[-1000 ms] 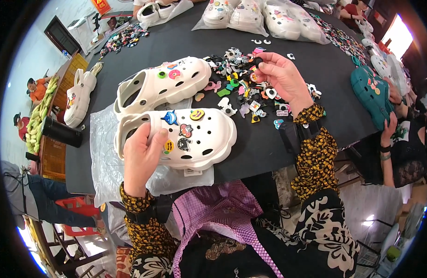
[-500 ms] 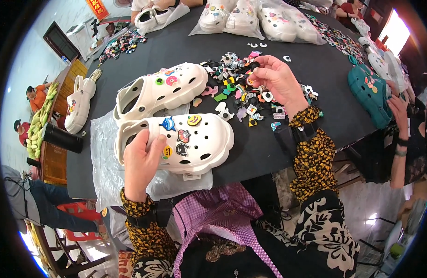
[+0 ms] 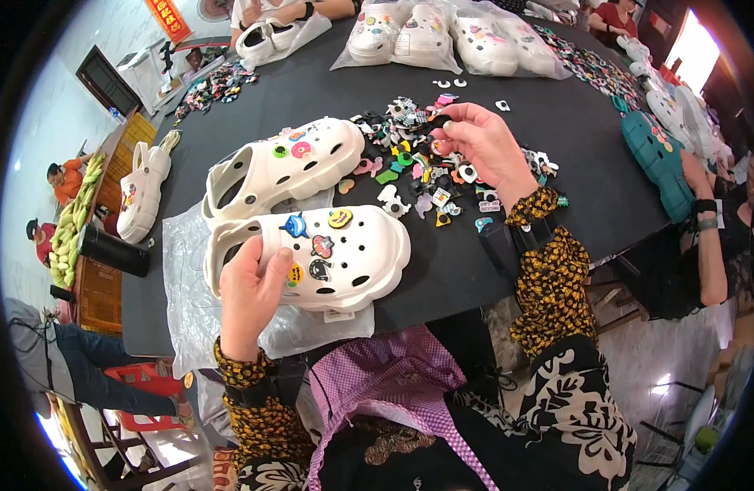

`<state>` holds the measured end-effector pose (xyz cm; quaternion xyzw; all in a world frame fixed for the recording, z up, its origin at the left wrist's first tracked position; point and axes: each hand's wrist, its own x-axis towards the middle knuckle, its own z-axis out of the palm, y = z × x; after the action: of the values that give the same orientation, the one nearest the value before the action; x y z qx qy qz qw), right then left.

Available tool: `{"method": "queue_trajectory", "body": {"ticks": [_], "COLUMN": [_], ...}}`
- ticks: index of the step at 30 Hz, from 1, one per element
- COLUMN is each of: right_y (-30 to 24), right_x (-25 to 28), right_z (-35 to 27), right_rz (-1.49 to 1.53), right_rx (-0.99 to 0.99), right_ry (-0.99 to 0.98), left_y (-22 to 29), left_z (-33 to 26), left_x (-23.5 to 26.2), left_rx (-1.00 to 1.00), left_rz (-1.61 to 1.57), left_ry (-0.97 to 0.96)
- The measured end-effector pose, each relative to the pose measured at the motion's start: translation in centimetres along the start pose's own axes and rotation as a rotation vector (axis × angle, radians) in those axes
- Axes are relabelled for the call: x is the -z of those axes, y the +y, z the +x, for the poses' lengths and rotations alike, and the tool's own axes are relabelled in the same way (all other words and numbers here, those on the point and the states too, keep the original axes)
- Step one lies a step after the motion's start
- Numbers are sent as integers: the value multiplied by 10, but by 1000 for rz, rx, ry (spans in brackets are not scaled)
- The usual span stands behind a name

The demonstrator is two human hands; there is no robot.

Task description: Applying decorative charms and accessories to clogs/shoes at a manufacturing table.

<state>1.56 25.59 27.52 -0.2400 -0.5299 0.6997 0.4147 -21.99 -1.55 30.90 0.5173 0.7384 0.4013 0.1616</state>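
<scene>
My left hand (image 3: 252, 299) is closed round the side of a white clog (image 3: 365, 260), its thumb on top by the heel opening. Several colourful shoe charms sit in that clog's holes, among them a blue shark (image 3: 294, 225) and a yellow round face (image 3: 339, 218). Its mate, another white clog (image 3: 316, 159) with charms on its upper, lies just beyond. Over a loose pile of charms (image 3: 411, 155), my right hand (image 3: 490, 154) pinches a small dark shoe charm (image 3: 439, 121) between thumb and fingers; its shape is hard to make out.
A clear plastic bag (image 3: 185, 315) lies partly under the clogs. At left are a single white clog (image 3: 139, 195) and a black cylinder (image 3: 113, 250). Bagged clogs (image 3: 426, 37) stand at the back. At right a co-worker's hand holds a green clog (image 3: 657, 168).
My right hand has shifted slightly left with the dark charm in its fingers. My left hand keeps its grip on the near clog. The co-worker's green clog has turned a little.
</scene>
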Motion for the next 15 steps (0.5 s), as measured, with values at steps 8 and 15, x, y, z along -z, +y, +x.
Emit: {"method": "queue_trajectory", "body": {"ticks": [8,15], "right_y": [-4,0], "right_x": [3,3], "right_z": [2,2], "right_rz": [-22,-22], "right_rx": [48,101], "right_ry": [17,24], "left_y": [12,18], "left_z": [-1,13], "left_x": [6,-18], "left_rx": [49,-5], "left_rz": [-251,-328], "left_ry": [-105,-18]}}
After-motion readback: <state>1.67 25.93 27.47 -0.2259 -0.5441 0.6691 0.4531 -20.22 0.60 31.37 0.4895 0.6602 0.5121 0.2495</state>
